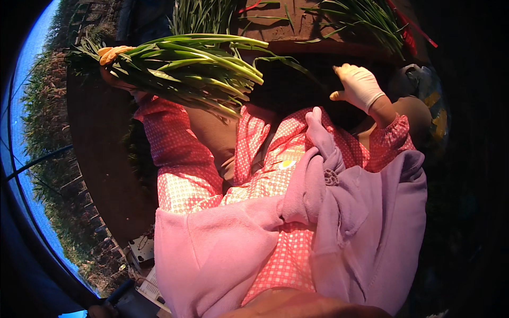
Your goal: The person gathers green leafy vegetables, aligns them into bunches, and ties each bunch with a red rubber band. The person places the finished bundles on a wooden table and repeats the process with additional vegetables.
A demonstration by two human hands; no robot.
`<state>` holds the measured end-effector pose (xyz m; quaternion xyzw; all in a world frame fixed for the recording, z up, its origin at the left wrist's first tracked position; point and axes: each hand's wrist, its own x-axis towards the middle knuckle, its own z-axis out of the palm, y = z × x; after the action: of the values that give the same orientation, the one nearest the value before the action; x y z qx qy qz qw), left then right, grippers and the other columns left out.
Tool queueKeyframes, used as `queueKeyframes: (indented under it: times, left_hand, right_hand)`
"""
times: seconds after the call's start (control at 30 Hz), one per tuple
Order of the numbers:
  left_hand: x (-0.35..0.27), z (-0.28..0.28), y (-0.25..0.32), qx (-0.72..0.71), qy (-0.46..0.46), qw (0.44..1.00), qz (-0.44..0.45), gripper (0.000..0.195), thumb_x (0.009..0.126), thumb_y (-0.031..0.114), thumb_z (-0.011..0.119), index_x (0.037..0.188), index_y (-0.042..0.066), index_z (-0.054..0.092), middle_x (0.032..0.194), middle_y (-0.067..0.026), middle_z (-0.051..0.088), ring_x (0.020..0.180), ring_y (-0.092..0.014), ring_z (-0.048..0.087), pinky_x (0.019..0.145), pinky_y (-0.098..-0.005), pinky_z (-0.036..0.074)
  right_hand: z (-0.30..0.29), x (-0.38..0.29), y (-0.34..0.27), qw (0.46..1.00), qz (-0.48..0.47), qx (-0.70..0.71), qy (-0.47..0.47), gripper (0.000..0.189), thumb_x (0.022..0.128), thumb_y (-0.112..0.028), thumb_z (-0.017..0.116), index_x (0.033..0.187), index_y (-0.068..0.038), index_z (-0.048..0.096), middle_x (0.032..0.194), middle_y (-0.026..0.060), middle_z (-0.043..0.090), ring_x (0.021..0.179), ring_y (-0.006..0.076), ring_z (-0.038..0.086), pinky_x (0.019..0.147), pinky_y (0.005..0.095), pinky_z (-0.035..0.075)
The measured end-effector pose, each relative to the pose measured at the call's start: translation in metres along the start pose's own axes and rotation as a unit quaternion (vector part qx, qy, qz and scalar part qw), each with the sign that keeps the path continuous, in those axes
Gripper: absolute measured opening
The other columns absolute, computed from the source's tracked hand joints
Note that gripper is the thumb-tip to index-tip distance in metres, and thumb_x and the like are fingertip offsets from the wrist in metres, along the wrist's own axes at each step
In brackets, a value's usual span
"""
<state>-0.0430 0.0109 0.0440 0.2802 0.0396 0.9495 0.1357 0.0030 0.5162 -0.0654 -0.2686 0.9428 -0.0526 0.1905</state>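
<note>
My left hand [114,54], in a tan glove, grips a bunch of long green leafy stalks [199,65] near its leafy end at the upper left. The pale cut ends of the stalks point to the right, above my left sleeve and lap. My right hand [356,85], in a whitish glove with yellowish fingertips, is raised to the right of the bunch, with thumb and fingers apart and nothing between them. A few thin leaves [288,61] hang from the bunch towards it.
Beyond my hands is a brown work surface [274,30]. On it lie more green stalks [204,18] at the back left, and another bunch [366,20] with red ties [409,37] at the right. A plastic bag [435,103] is beside my right knee.
</note>
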Motion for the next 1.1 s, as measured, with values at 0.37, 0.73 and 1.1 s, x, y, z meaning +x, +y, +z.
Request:
queueKeyframes:
  times: [0.37, 0.73, 1.1]
  left_hand:
    - [0.010, 0.000, -0.013, 0.127, 0.060, 0.989, 0.048, 0.025, 0.096, 0.027, 0.059, 0.111, 0.009, 0.069, 0.100, 0.0016, 0.071, 0.099, -0.009, 0.066, 0.095, -0.0274, 0.050]
    - [-0.022, 0.004, 0.043, 0.155, 0.096, 0.982, 0.039, 0.030, 0.098, 0.032, 0.056, 0.114, 0.010, 0.068, 0.108, -0.0018, 0.070, 0.107, -0.015, 0.064, 0.100, -0.0341, 0.048]
    - [-0.020, -0.022, 0.012, 0.357, 0.217, 0.875, 0.245, 0.027, 0.098, 0.028, 0.053, 0.107, 0.011, 0.072, 0.116, -0.0062, 0.070, 0.115, -0.022, 0.062, 0.105, -0.0419, 0.046]
  right_hand:
    - [-0.041, 0.073, -0.102, 0.889, -0.335, 0.291, 0.116, 0.037, 0.080, -0.021, 0.074, 0.114, -0.008, 0.066, 0.090, 0.0117, 0.071, 0.083, 0.0324, 0.068, 0.075, 0.0415, 0.053]
    - [-0.010, 0.032, -0.029, 0.976, -0.204, 0.055, 0.053, 0.117, 0.058, -0.028, 0.091, 0.153, 0.001, 0.029, 0.137, 0.0187, 0.056, 0.124, 0.0366, 0.056, 0.106, 0.0414, 0.044]
    - [-0.018, 0.059, -0.078, 0.731, -0.223, 0.645, 0.025, 0.035, 0.103, -0.028, 0.058, 0.079, -0.004, 0.062, 0.071, -0.0010, 0.067, 0.069, 0.0073, 0.057, 0.066, 0.0259, 0.046]
